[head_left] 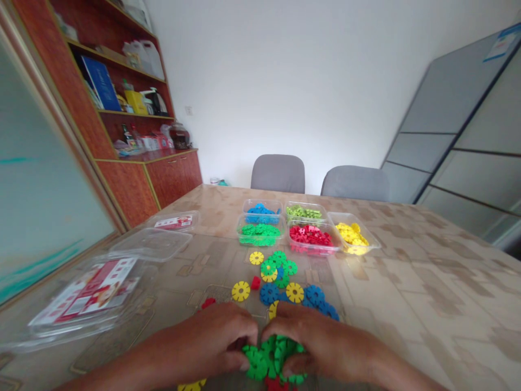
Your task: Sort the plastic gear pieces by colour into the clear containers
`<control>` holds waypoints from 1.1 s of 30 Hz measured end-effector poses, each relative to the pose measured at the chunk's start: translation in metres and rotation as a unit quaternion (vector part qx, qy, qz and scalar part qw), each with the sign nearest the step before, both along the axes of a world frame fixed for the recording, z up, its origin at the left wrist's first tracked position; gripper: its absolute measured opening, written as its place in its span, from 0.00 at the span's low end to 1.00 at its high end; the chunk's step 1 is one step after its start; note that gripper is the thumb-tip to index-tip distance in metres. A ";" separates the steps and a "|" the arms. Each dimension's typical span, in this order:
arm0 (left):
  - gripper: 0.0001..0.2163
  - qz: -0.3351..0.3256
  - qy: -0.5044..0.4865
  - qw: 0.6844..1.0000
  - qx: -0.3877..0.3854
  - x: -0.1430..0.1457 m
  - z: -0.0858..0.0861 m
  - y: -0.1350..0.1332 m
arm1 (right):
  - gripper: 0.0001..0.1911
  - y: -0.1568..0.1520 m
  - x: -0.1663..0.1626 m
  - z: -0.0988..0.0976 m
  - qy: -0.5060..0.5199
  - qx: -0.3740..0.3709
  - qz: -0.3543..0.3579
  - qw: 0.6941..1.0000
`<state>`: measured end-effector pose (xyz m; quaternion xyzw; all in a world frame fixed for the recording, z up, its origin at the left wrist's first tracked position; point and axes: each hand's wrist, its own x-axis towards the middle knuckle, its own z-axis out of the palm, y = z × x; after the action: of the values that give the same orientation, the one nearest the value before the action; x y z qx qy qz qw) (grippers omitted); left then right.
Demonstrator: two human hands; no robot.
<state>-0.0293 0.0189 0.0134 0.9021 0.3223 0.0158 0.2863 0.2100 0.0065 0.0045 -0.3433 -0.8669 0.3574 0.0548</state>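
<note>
Low in the head view, my left hand (220, 336) and my right hand (317, 342) curl around a cluster of green notched discs (271, 355). Both hands have fingers closed on the cluster, thumbs below and fingers above; whether its discs are joined is hard to see. A red piece (277, 384) shows under the green cluster. Just beyond my hands lie loose yellow discs (241, 291), blue discs (314, 296), a few green discs (290, 267) and small red pieces (255, 282).
Clear plastic tubs of blue (262, 213), green (260, 233), light green (304, 212), red (311, 238) and yellow pieces (352, 237) stand farther back on the patterned table (411, 282). Clear lids (150, 244) and a labelled lid (87, 293) lie at left. Two grey chairs (278, 172) stand behind.
</note>
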 end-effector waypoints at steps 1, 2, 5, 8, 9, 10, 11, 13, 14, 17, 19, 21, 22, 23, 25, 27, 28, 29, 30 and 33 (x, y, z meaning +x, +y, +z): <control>0.06 0.005 -0.001 1.000 -0.003 0.000 0.000 0.000 | 0.22 0.000 0.000 -0.001 0.005 0.002 -0.002 1.000; 0.06 0.009 -0.002 1.000 -0.009 0.000 0.000 -0.001 | 0.22 0.000 0.000 -0.001 0.011 0.004 -0.005 1.000; 0.07 0.017 -0.007 1.000 -0.022 -0.001 -0.001 -0.001 | 0.25 0.001 0.001 -0.004 0.029 0.005 -0.016 0.999; 0.06 0.010 -0.030 0.999 -0.024 -0.001 -0.004 0.000 | 0.22 0.003 0.002 -0.005 0.045 -0.010 -0.037 0.998; 0.06 0.016 -0.040 0.999 -0.028 -0.001 -0.006 0.000 | 0.20 0.004 0.002 -0.005 0.052 -0.020 -0.045 0.997; 0.06 0.029 -0.049 0.998 -0.037 -0.001 -0.008 0.001 | 0.17 0.005 0.001 -0.005 0.066 -0.033 -0.054 0.996; 0.06 0.047 -0.057 0.996 -0.050 0.000 -0.010 0.001 | 0.15 0.006 0.001 -0.006 0.085 -0.049 -0.062 0.993; 0.06 0.087 -0.072 0.990 -0.081 0.000 -0.013 0.002 | 0.14 0.009 0.000 -0.007 0.135 -0.081 -0.080 0.984; 0.05 0.101 -0.081 0.987 -0.098 0.000 -0.014 0.003 | 0.14 0.011 -0.001 -0.009 0.161 -0.095 -0.088 0.978; 0.05 0.112 -0.116 0.978 -0.129 0.001 -0.016 0.007 | 0.15 0.015 -0.001 -0.013 0.228 -0.130 -0.096 0.960; 0.04 0.119 -0.140 0.973 -0.140 0.002 -0.016 0.010 | 0.16 0.018 -0.001 -0.015 0.251 -0.145 -0.099 0.952; 0.04 0.132 -0.158 0.967 -0.151 0.004 -0.017 0.013 | 0.17 0.020 -0.001 -0.017 0.261 -0.151 -0.102 0.948; 0.04 0.141 -0.165 0.963 -0.162 0.005 -0.018 0.014 | 0.17 0.020 -0.001 -0.018 0.265 -0.151 -0.103 0.947; 0.04 0.149 -0.172 0.958 -0.174 0.006 -0.019 0.014 | 0.18 0.020 -0.002 -0.019 0.272 -0.152 -0.102 0.945; 0.04 0.162 -0.188 0.948 -0.197 0.009 -0.021 0.014 | 0.19 0.020 -0.003 -0.021 0.285 -0.154 -0.101 0.941; 0.04 0.167 -0.202 0.940 -0.220 0.011 -0.023 0.012 | 0.18 0.018 -0.004 -0.022 0.286 -0.154 -0.103 0.940; 0.04 0.165 -0.207 0.936 -0.231 0.011 -0.025 0.012 | 0.17 0.018 -0.004 -0.022 0.278 -0.146 -0.106 0.943; 0.04 0.164 -0.210 0.933 -0.241 0.012 -0.026 0.011 | 0.15 0.018 -0.005 -0.022 0.270 -0.133 -0.110 0.947; 0.04 0.163 -0.210 0.931 -0.249 0.012 -0.027 0.011 | 0.12 0.017 -0.005 -0.022 0.263 -0.120 -0.114 0.950; 0.04 0.155 -0.207 0.933 -0.249 0.012 -0.029 0.011 | 0.10 0.017 -0.005 -0.021 0.258 -0.098 -0.122 0.953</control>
<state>-0.0175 0.0301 -0.0159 0.7174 0.3856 0.1662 0.5560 0.2050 0.0236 -0.0160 -0.3458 -0.7357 0.5073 0.2859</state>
